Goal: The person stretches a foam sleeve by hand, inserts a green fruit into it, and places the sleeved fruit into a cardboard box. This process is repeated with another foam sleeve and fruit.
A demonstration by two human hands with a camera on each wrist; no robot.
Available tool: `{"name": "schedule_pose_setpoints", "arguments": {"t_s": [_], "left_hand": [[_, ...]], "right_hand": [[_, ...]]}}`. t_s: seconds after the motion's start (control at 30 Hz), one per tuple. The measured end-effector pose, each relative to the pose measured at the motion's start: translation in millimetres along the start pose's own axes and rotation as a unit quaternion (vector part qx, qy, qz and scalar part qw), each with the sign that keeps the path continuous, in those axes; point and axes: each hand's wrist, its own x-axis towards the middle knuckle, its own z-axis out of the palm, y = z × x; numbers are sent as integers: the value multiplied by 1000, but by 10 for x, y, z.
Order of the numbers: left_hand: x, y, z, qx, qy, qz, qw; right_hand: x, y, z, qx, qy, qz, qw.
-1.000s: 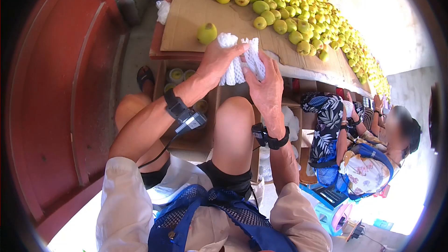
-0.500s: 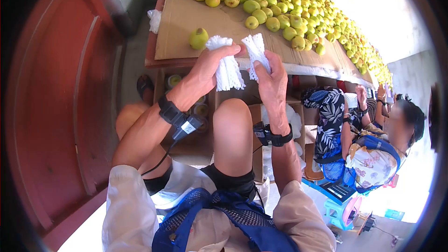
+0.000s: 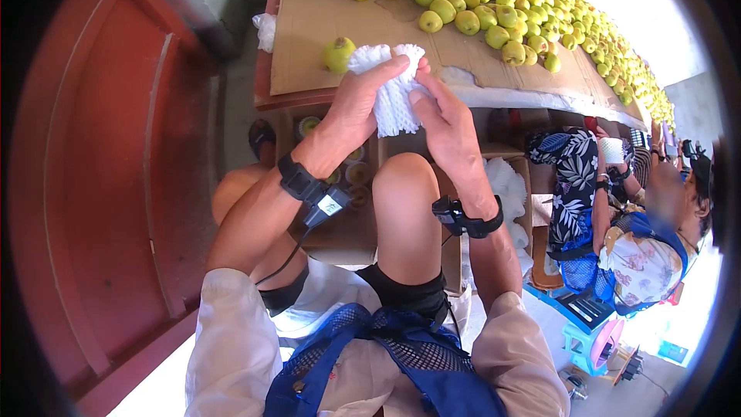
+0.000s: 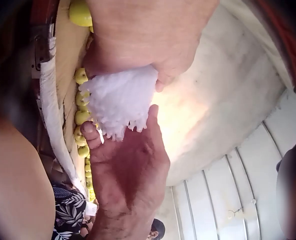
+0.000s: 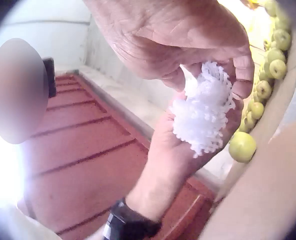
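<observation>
White foam fruit nets (image 3: 397,104) are bunched together between my two hands, above the table's near edge. My left hand (image 3: 356,104) grips them from the left, its thumb lying across the front. From the other side, my right hand (image 3: 451,127) holds the bundle's edge between thumb and fingers. The ragged mesh ends of the foam nets (image 4: 123,102) point toward the right palm in the left wrist view. In the right wrist view, right fingertips curl behind the white foam (image 5: 203,115). A single yellow-green apple (image 3: 338,54) sits just beyond the left hand.
Many apples (image 3: 494,15) cover the cardboard-topped table (image 3: 301,46). Below its edge, boxes hold netted apples (image 3: 357,174) and more white foam nets (image 3: 505,185). Another person (image 3: 633,255) sits at the right. A red door (image 3: 100,185) stands at the left.
Half a second ago each hand held a separate white foam net, with a gap between them. Now the hands are closer and the nets lie together.
</observation>
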Motion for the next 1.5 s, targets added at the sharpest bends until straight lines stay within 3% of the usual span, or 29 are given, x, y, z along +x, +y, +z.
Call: {"name": "schedule_pose_setpoints", "arguments": {"t_s": [0.07,0.17,0.3,0.4,0.53,0.6,0.73,0.8,0.93,1.0,1.07,1.2,1.4,1.43,1.5], "left_hand": [[6,8,13,12,9,8,1000],[24,12,42,40,2,45,998],[-33,64,163,57,6,55,997],[-34,59,156,27,1,56,998],[36,38,46,36,-17,38,998],[40,66,58,30,-60,42,997],[100,84,50,193,-57,97,975],[64,17,112,212,-8,175,962],[-39,152,165,262,38,139,954],[-77,172,169,226,34,140,963],[-72,134,161,233,36,152,960],[-7,124,158,260,35,159,952],[-8,107,113,255,22,151,955],[-12,102,104,265,14,149,953],[-16,94,67,278,-3,137,951]], "right_hand": [[31,-163,-62,116,-36,73,990],[50,-141,-15,160,-48,34,985],[81,-149,25,113,-96,46,988],[115,-83,142,244,-110,28,963],[156,-194,22,213,-178,140,950],[35,-358,-9,181,-153,149,960],[35,-262,-12,175,-128,177,960],[52,-22,-21,208,-111,172,957],[57,60,-59,266,-134,174,939],[40,67,-24,247,-109,156,950],[8,-48,-42,187,-91,197,958],[88,216,-285,227,-122,228,939],[77,146,-355,300,-247,222,894],[65,211,-370,312,-229,235,892],[96,264,-496,365,-286,293,836]]}}
